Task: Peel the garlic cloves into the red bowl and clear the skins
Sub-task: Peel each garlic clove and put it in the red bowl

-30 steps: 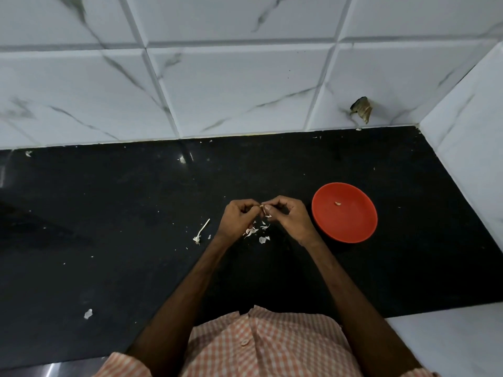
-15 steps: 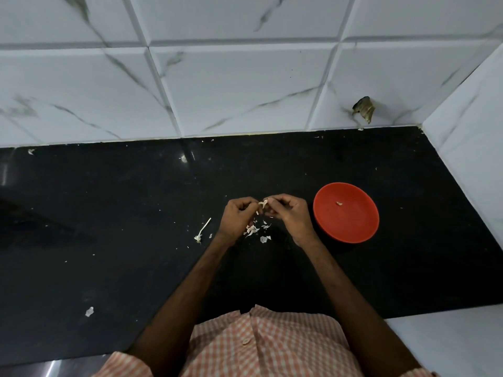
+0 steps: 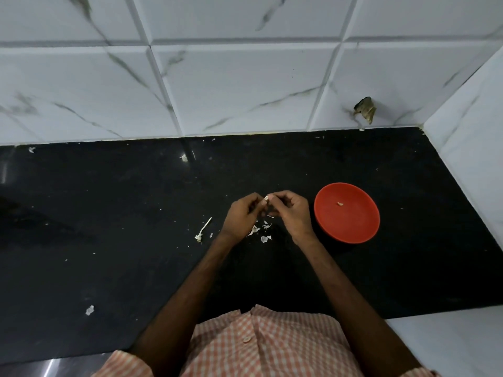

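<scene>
Above the black counter, my left hand and my right hand meet fingertip to fingertip and pinch a small pale garlic clove between them. Most of the clove is hidden by the fingers. Under the hands lies a scatter of white garlic skins. The red bowl stands just right of my right hand, and one peeled clove lies inside it.
A garlic stem with its root end lies left of my left hand. A single skin flake sits near the counter's front left. Tiled walls close the back and the right side. A dry brown scrap clings to the back wall.
Both hands stay together over the skins, the fingers shifting slightly on the clove. The bowl and the loose skins have not moved.
</scene>
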